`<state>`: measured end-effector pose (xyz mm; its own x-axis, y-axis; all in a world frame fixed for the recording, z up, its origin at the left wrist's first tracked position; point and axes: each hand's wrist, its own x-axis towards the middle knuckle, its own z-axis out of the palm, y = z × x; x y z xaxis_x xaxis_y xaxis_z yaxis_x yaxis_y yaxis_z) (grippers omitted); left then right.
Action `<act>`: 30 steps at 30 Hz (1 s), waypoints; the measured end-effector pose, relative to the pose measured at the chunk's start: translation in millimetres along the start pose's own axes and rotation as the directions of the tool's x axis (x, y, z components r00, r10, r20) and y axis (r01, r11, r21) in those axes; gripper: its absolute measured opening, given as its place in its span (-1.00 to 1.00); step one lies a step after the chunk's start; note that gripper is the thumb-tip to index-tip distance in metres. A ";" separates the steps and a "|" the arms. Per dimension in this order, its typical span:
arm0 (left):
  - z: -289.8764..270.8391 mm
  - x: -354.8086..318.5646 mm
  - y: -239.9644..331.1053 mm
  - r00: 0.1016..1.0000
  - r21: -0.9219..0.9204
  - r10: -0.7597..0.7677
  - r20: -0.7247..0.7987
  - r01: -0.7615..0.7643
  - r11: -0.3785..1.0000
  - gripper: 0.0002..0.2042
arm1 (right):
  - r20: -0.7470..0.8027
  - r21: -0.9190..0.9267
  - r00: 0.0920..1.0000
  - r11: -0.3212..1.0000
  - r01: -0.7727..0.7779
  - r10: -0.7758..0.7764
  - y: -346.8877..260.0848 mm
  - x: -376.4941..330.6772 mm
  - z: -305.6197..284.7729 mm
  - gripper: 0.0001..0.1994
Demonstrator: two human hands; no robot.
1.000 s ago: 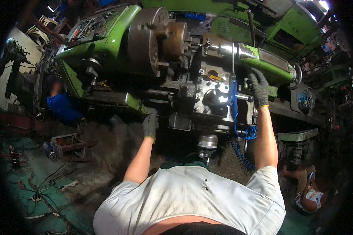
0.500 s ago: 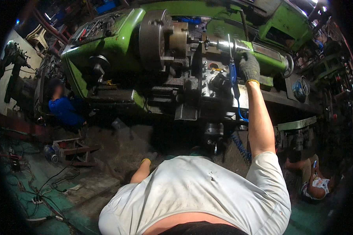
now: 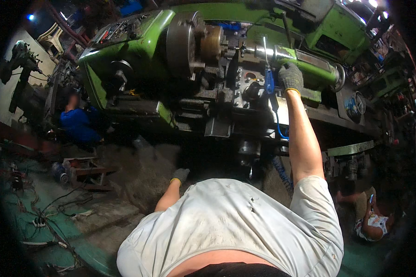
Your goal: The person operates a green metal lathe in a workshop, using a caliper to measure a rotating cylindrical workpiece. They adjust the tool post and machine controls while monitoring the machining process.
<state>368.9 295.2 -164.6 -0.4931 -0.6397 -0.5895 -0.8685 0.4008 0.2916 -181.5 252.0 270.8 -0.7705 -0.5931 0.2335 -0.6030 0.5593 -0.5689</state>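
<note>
My right hand (image 3: 290, 77), in a grey knit glove with a yellow cuff, reaches to the near side of the green lathe tailstock (image 3: 312, 64). Its fingers are curled, and what they hold, if anything, is hidden. Just left of this hand a blue air blow gun (image 3: 269, 82) stands upright, its thin nozzle pointing up and a blue hose running down; a small gap shows between gun and glove. My left hand (image 3: 180, 174), gloved too, hangs low left of my shirt, away from the lathe; its fingers are too small and dark to read.
The lathe's big round chuck (image 3: 180, 48) and a brass-coloured workpiece (image 3: 211, 44) sit to the left. A handwheel (image 3: 340, 77) ends the tailstock. At left a person in blue (image 3: 78, 124) sits low; another person (image 3: 373, 224) is at lower right. Cables (image 3: 41, 217) cross the floor.
My right hand and the blow gun appear slightly further left in view. My left hand has risen a little and shows more. The whole view has shifted slightly.
</note>
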 end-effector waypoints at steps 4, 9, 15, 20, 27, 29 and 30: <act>72.7 18.7 -46.4 0.989 -0.053 -0.145 0.033 0.147 0.988 -0.49 | 0.072 0.025 0.996 0.998 0.060 -0.062 9.3 17.7 22.2 -0.64; 100.6 10.9 -25.4 0.965 -0.103 -0.256 0.059 0.261 0.960 -0.46 | 0.040 0.047 0.988 0.988 0.144 -0.146 11.3 5.0 16.6 -0.70; 84.2 -6.3 30.0 0.964 -0.187 -0.250 0.094 0.263 0.946 -0.46 | 0.146 0.021 0.971 0.982 0.190 -0.191 31.5 15.6 22.5 -0.73; 82.7 -15.6 61.6 0.954 -0.434 -0.286 0.087 0.295 0.852 -0.51 | 0.201 0.057 0.966 0.986 0.156 -0.164 30.2 12.2 16.1 -0.74; 76.7 -27.6 111.6 0.972 -0.158 -0.210 0.102 0.224 0.962 -0.58 | 0.255 0.089 0.923 0.957 0.275 -0.289 27.8 6.0 0.6 -0.75; 126.6 -27.5 80.8 0.986 -0.006 -0.164 0.004 0.164 0.986 -0.60 | 0.291 0.100 0.907 0.953 0.287 -0.304 26.6 12.4 7.0 -0.75; 134.3 -25.3 83.3 0.989 0.016 -0.145 0.031 0.145 0.989 -0.61 | 0.308 0.086 0.904 0.955 0.284 -0.296 29.3 15.3 9.3 -0.74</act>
<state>315.7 432.8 -226.6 -0.3602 -0.6707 -0.6484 -0.9298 0.3145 0.1912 -209.1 254.0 250.3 -0.4542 -0.8803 0.1369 -0.7767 0.3160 -0.5449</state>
